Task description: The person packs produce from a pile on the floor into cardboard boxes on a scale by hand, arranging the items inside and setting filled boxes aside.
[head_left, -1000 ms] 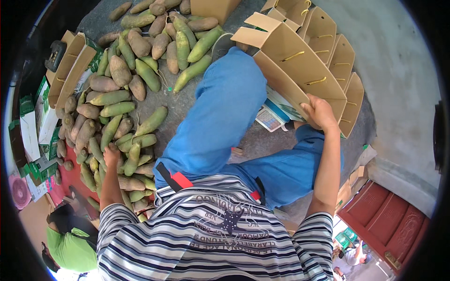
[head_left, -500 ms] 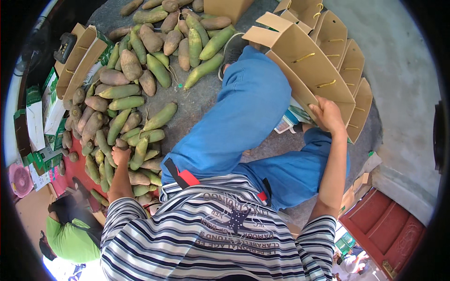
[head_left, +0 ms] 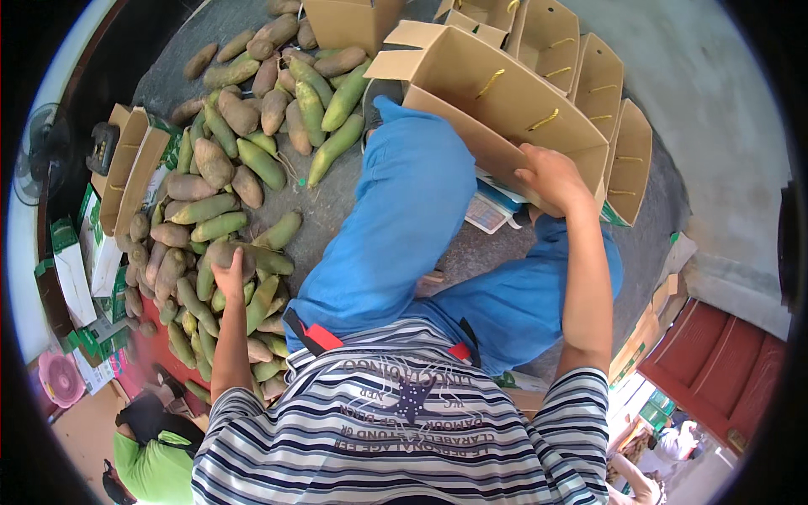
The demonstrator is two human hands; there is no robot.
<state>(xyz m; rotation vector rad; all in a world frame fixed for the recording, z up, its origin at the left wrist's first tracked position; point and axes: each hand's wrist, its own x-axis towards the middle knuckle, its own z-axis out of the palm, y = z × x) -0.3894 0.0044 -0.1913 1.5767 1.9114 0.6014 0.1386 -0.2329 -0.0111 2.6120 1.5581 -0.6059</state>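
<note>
My left hand (head_left: 229, 276) closes round a thick, brown, soil-coated radish (head_left: 225, 252) over the heap at my left. Around it lie long green radishes (head_left: 220, 225) and several brown ones, piled on each other. My right hand (head_left: 551, 179) grips the near wall of an open cardboard box (head_left: 505, 105) with yellow cord handles. Its thumb shows at the box's rim; the other fingers are partly hidden. Under that wall, between my knees, sits a flat pale device with a blue part (head_left: 490, 207), partly covered by the box.
More open cardboard boxes (head_left: 602, 80) stand in a row beyond the gripped one. Another carton (head_left: 349, 25) is at the back. To the left are an open box (head_left: 126, 172), a pink basin (head_left: 61, 379) and a person in a green top (head_left: 156, 467). A red door (head_left: 707, 370) is at lower right.
My left hand has risen slightly and moved right with the brown radish in it. My right hand keeps its grip on the box's wall. The whole view has shifted a little.
</note>
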